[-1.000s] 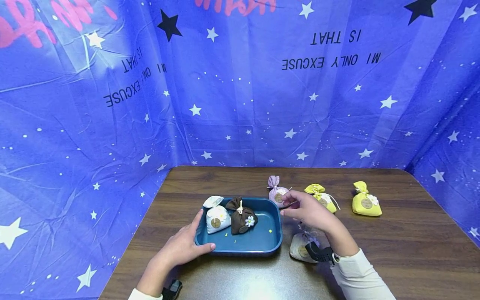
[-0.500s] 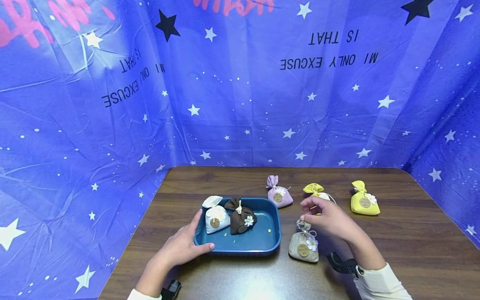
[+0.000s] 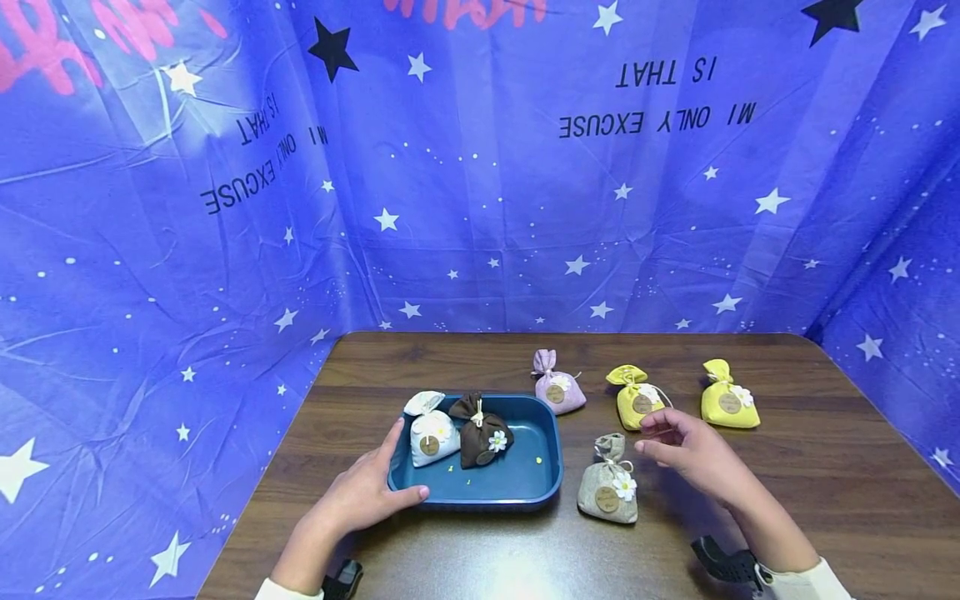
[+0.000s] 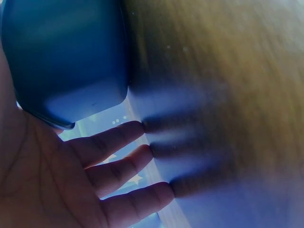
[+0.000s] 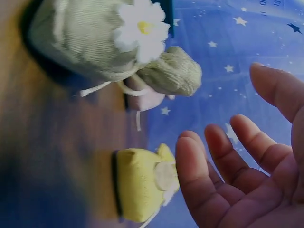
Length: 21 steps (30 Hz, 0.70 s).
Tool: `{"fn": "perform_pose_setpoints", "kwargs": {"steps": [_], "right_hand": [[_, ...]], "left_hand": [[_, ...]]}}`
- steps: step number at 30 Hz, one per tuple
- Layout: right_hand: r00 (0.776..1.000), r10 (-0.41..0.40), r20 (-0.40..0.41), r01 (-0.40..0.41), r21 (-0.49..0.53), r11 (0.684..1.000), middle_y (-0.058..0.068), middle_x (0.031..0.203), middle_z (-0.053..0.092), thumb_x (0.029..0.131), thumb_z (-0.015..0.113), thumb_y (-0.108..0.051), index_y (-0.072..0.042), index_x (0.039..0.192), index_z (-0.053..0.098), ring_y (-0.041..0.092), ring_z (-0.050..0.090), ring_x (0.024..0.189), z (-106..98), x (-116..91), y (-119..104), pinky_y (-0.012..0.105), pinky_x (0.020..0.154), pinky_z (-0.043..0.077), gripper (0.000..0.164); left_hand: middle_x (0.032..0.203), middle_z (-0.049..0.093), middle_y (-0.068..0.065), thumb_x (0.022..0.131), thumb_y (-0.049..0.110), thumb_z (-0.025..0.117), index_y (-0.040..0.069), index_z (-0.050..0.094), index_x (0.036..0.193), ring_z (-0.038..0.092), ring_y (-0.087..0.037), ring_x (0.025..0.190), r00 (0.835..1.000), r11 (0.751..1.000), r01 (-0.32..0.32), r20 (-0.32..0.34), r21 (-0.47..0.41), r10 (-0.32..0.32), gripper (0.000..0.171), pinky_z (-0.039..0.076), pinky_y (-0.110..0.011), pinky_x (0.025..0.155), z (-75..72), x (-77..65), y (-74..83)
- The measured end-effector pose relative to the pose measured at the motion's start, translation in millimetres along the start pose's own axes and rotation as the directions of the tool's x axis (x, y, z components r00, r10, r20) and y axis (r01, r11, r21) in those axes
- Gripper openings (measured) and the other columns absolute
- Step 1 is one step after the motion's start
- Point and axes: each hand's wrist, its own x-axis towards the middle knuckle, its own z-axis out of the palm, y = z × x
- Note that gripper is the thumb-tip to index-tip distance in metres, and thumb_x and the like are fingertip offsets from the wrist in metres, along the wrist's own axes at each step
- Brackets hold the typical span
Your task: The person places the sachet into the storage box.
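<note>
My left hand (image 3: 360, 492) rests at the left end of a dark blue tray (image 3: 525, 497), its thumb along the front rim and its index finger by the left side. In the left wrist view the other fingers (image 4: 118, 175) extend straight beneath the tray's edge. Inside the tray lie a white sachet (image 3: 433, 435) and a dark brown sachet (image 3: 477, 442). My right hand (image 3: 697, 457) hovers with relaxed fingers, holding nothing. Just left of it stands a grey-beige sachet (image 3: 603, 483) with a white flower; behind its fingertips lies a yellow sachet (image 3: 632, 408).
A lilac sachet (image 3: 557, 392) lies behind the tray's right corner. Another yellow sachet (image 3: 727, 404) sits farther right. The wooden table (image 3: 840, 467) ends at a blue star-printed curtain (image 3: 525, 250) at the back and sides.
My right hand has drawn away from beside the lilac sachet, passing over the grey-beige sachet to the right and toward me. The grey-beige sachet is now uncovered. My left hand has stayed at the tray.
</note>
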Motion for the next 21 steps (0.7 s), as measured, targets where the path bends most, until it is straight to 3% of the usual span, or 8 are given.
{"fn": "perform_pose_setpoints", "kwargs": {"steps": [7, 15, 21], "right_hand": [[0.995, 0.097, 0.034, -0.098, 0.046, 0.994, 0.013, 0.1, 0.065, 0.09, 0.073, -0.013, 0.01, 0.116, 0.056, 0.014, 0.063, 0.084, 6, -7, 14, 0.034, 0.067, 0.056, 0.037], [0.98, 0.127, 0.15, -0.146, 0.121, 0.982, 0.017, 0.105, 0.064, 0.091, 0.071, -0.013, 0.012, 0.12, 0.052, 0.023, 0.063, 0.09, 17, -14, 23, 0.04, 0.067, 0.057, 0.043], [0.973, 0.132, 0.188, -0.151, 0.092, 0.984, 0.014, 0.102, 0.06, 0.09, 0.073, -0.015, 0.01, 0.121, 0.053, 0.021, 0.061, 0.086, 26, -17, 24, 0.037, 0.063, 0.057, 0.045]], "left_hand": [[0.142, 0.048, -0.029, 0.077, 0.064, 0.074, 0.016, 0.015, 0.161, 0.047, -0.044, 0.13, 1.0, 1.0, -0.002, -0.001, 0.0, 0.002, 0.113, 0.039, -0.062, 0.1, 0.6, 0.3, 0.1], [0.143, 0.048, -0.029, 0.078, 0.064, 0.073, 0.015, 0.015, 0.161, 0.047, -0.044, 0.13, 1.0, 1.0, -0.01, 0.012, -0.002, 0.01, 0.112, 0.039, -0.062, 0.101, -1.7, -0.8, 0.7], [0.142, 0.048, -0.03, 0.078, 0.064, 0.073, 0.015, 0.015, 0.161, 0.047, -0.045, 0.13, 1.0, 1.0, -0.017, 0.01, 0.006, 0.017, 0.112, 0.039, -0.062, 0.101, -2.1, 0.0, 0.9]]}}
